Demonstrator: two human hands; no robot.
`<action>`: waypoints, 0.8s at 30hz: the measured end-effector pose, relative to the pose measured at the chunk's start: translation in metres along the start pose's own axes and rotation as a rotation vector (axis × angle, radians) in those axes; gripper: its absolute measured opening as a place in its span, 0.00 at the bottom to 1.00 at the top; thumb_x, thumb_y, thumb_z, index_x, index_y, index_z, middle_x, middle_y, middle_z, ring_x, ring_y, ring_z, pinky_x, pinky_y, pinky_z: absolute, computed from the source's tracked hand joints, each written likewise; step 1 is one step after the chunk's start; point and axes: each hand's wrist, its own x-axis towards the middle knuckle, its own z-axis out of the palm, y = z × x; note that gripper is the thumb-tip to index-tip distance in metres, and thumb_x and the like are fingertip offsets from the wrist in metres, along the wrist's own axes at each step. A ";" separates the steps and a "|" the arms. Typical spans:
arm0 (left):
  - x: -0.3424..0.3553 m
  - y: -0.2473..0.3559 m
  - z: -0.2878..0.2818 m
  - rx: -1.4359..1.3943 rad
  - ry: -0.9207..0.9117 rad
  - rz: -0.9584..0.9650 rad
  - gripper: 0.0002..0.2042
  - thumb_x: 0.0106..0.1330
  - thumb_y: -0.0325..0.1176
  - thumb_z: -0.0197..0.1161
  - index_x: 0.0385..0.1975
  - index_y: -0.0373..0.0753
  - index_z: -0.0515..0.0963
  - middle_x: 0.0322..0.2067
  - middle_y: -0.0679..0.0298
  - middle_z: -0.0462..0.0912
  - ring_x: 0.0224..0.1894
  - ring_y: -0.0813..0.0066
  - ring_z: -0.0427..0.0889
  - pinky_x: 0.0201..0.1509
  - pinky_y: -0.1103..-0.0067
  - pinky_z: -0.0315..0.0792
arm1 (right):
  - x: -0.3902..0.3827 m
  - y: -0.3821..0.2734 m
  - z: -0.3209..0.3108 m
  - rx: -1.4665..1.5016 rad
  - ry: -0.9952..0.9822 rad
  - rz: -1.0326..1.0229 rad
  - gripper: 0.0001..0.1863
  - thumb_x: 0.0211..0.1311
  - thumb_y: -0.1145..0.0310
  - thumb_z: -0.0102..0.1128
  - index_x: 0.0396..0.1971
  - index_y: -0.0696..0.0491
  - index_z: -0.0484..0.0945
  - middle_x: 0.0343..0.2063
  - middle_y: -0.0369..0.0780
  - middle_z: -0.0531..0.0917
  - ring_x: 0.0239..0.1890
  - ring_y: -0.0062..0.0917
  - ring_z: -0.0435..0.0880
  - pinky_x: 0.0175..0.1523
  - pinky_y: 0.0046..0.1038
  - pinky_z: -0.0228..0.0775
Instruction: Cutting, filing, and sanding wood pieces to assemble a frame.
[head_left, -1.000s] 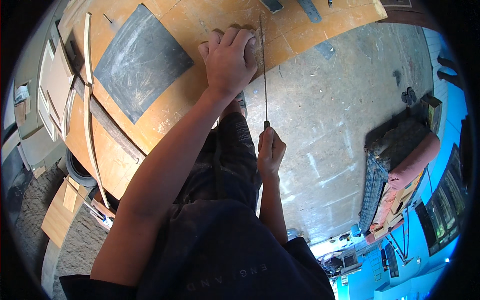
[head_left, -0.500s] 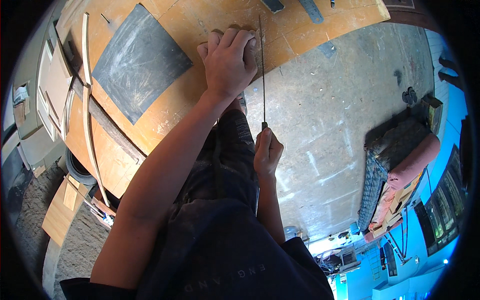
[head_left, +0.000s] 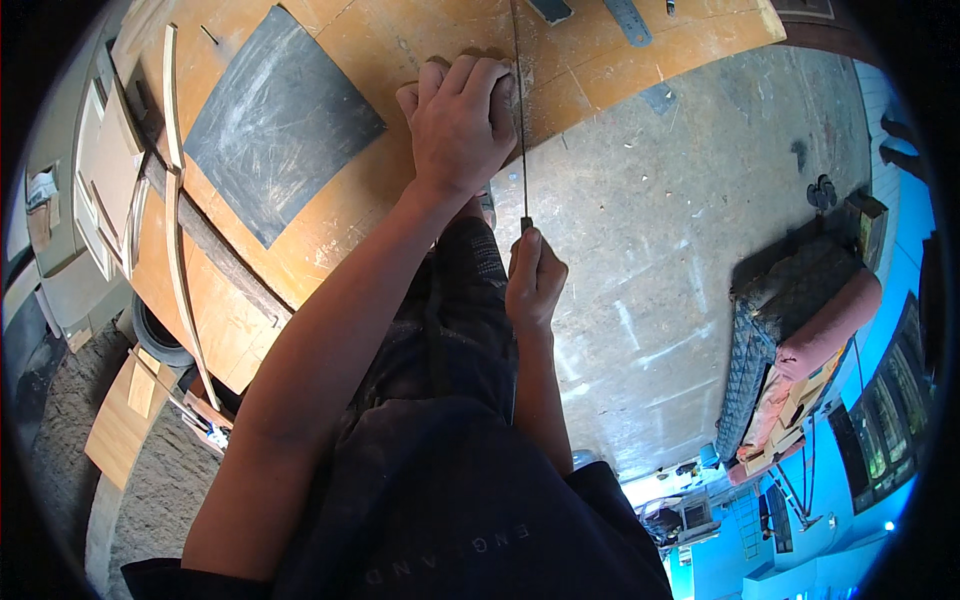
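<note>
My right hand (head_left: 537,280) is closed round the dark handle of a saw (head_left: 525,165). Its long, thin blade, seen edge-on, points away from me and crosses the edge of the wooden worktable (head_left: 580,75). Just left of the blade, my left hand (head_left: 460,125) bears down at the table edge with its fingers curled over. A sliver of something brown shows beside the fingers, but the hand hides most of it, so I cannot make out what it is.
A dark, scuffed square sheet (head_left: 285,125) lies on the table to the left. A metal ruler (head_left: 628,22) and a dark flat block (head_left: 550,10) lie at the far side. Thin wooden strips (head_left: 175,230) run along the left. An upholstered sofa (head_left: 790,340) stands on the concrete floor (head_left: 650,220) at right.
My right hand has pushed the saw a short way forward, its handle now closer to the table edge. My left hand stays in place.
</note>
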 end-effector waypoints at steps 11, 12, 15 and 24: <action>0.003 0.005 -0.004 0.038 -0.049 -0.023 0.05 0.62 0.30 0.64 0.37 0.47 0.78 0.36 0.68 0.80 0.43 0.61 0.76 0.48 0.66 0.60 | 0.004 -0.002 0.003 0.015 0.035 0.011 0.23 0.78 0.60 0.45 0.24 0.60 0.75 0.14 0.39 0.73 0.18 0.18 0.68 0.23 0.27 0.57; 0.003 0.004 -0.004 0.042 -0.051 -0.023 0.05 0.62 0.30 0.64 0.37 0.47 0.78 0.36 0.68 0.80 0.43 0.61 0.76 0.48 0.66 0.60 | 0.007 -0.005 0.005 0.018 0.033 0.013 0.23 0.78 0.60 0.45 0.24 0.60 0.75 0.14 0.39 0.73 0.18 0.18 0.68 0.23 0.27 0.57; 0.002 0.004 -0.003 0.017 -0.057 -0.023 0.06 0.61 0.30 0.64 0.37 0.47 0.78 0.36 0.68 0.80 0.43 0.61 0.76 0.48 0.65 0.60 | 0.011 -0.011 0.008 0.030 0.029 -0.017 0.24 0.79 0.60 0.45 0.24 0.61 0.76 0.15 0.39 0.74 0.18 0.18 0.69 0.24 0.28 0.58; 0.002 0.006 -0.002 0.000 -0.027 -0.029 0.06 0.62 0.30 0.64 0.37 0.47 0.79 0.34 0.69 0.80 0.42 0.62 0.75 0.47 0.67 0.60 | 0.002 -0.007 0.013 0.011 0.091 -0.026 0.28 0.81 0.57 0.41 0.18 0.56 0.69 0.12 0.31 0.65 0.16 0.12 0.59 0.22 0.24 0.47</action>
